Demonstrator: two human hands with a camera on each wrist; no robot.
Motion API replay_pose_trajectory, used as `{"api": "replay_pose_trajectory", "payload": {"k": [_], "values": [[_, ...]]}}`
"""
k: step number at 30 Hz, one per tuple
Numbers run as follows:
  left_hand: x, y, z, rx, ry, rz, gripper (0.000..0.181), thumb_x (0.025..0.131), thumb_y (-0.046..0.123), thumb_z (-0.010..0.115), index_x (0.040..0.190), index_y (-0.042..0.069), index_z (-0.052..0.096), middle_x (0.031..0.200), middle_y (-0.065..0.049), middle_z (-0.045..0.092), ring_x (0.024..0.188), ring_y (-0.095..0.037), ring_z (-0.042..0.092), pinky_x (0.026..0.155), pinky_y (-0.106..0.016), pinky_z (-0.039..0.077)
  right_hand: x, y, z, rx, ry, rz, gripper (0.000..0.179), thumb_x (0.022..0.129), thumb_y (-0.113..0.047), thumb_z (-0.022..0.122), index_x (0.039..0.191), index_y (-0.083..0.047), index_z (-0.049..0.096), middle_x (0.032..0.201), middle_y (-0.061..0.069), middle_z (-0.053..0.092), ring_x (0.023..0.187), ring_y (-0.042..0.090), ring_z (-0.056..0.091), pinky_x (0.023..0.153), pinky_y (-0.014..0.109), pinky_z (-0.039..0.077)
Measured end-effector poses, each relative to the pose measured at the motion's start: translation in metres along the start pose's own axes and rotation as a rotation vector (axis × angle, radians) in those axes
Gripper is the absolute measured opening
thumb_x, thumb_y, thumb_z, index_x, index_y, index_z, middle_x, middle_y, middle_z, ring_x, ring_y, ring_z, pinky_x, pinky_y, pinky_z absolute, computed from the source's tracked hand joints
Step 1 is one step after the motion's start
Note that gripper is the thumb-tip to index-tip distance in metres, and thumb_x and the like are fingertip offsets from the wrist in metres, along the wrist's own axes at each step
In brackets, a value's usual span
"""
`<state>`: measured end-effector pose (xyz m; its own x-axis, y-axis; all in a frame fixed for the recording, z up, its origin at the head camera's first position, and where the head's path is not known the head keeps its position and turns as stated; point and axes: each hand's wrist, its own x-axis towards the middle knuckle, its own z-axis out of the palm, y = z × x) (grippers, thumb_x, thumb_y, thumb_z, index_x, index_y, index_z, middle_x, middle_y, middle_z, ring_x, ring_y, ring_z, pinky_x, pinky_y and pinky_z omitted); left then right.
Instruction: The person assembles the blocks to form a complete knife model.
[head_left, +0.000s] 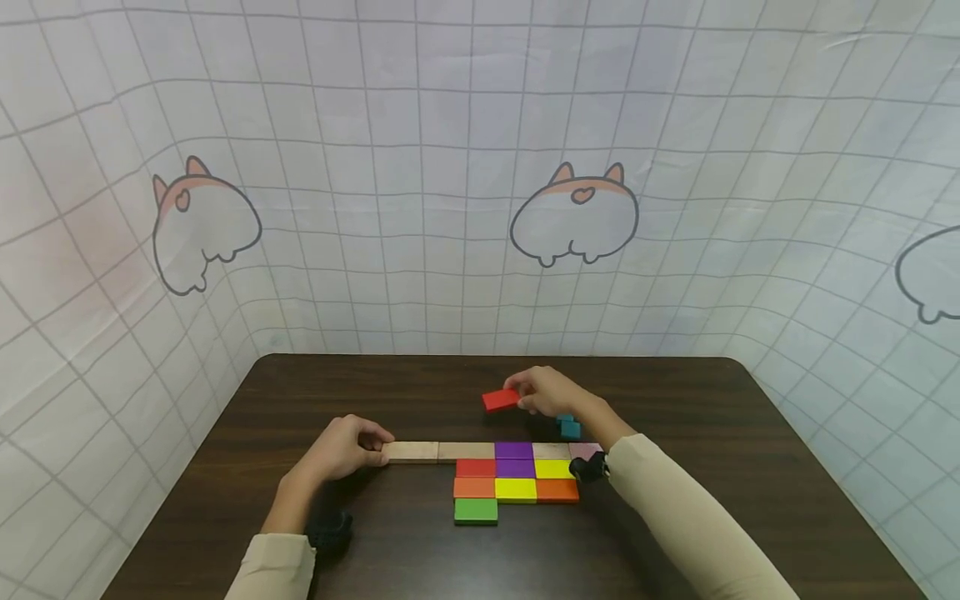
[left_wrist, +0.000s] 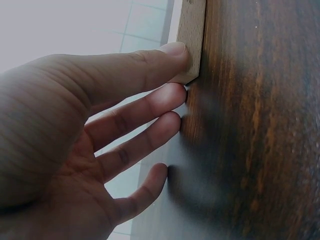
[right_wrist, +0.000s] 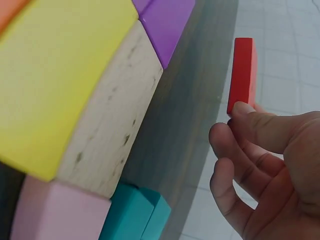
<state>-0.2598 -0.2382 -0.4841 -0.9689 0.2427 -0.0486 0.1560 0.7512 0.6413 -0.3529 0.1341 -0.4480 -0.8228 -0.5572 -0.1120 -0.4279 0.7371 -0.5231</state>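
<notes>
My right hand (head_left: 551, 392) pinches one end of a flat red block (head_left: 501, 401) between thumb and fingers, above the table behind the row of blocks. In the right wrist view, this red block (right_wrist: 242, 75) points away from the fingertips. At the left end of the row, my left hand (head_left: 341, 446) holds the end of a plain wooden block (head_left: 411, 452). The left wrist view shows the thumb on the side of that wooden block (left_wrist: 192, 42); the index finger is mostly hidden, and the other fingers are spread loosely near the tabletop.
Flat blocks lie edge to edge: purple (head_left: 513, 451), yellow (head_left: 516, 490), orange (head_left: 557, 491), green (head_left: 476, 511), another red (head_left: 476, 468) and pink (head_left: 583, 450). Teal blocks (head_left: 570, 430) sit behind them under my right forearm. A white grid-patterned cloth (head_left: 420, 308) stands behind the dark table (head_left: 315, 392).
</notes>
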Motion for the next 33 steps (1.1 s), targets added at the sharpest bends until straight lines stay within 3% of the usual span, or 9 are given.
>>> {"api": "replay_pose_trajectory", "payload": {"k": [14, 21, 33], "values": [[-0.001, 0.001, 0.001, -0.003, -0.001, -0.005, 0.021, 0.084, 0.014, 0.085, 0.104, 0.014, 0.080, 0.086, 0.004, 0.069, 0.077, -0.012, 0.060, 0.069, -0.031, 0.051, -0.070, 0.001, 0.011, -0.021, 0.074, -0.078, 0.032, 0.098, -0.013, 0.069, 0.130, -0.016, 0.068, 0.094, -0.004, 0.059, 0.076, 0.012, 0.054, 0.067, 0.025, 0.050], [0.000, 0.000, 0.000, 0.003, 0.002, -0.003, 0.021, 0.084, 0.014, 0.085, 0.104, 0.014, 0.080, 0.085, 0.004, 0.069, 0.078, -0.012, 0.060, 0.070, -0.031, 0.051, -0.104, 0.007, 0.022, -0.007, 0.111, -0.141, 0.031, 0.098, -0.013, 0.069, 0.128, -0.015, 0.067, 0.093, -0.007, 0.059, 0.070, 0.008, 0.049, 0.064, 0.023, 0.048], [0.000, 0.003, 0.000, -0.003, 0.004, -0.011, 0.021, 0.084, 0.014, 0.085, 0.104, 0.014, 0.080, 0.086, 0.004, 0.070, 0.079, -0.012, 0.061, 0.071, -0.031, 0.051, -0.148, 0.012, 0.037, 0.024, 0.116, -0.083, 0.038, 0.096, -0.021, 0.073, 0.132, -0.014, 0.066, 0.086, -0.009, 0.054, 0.074, 0.003, 0.047, 0.065, 0.023, 0.042]]}}
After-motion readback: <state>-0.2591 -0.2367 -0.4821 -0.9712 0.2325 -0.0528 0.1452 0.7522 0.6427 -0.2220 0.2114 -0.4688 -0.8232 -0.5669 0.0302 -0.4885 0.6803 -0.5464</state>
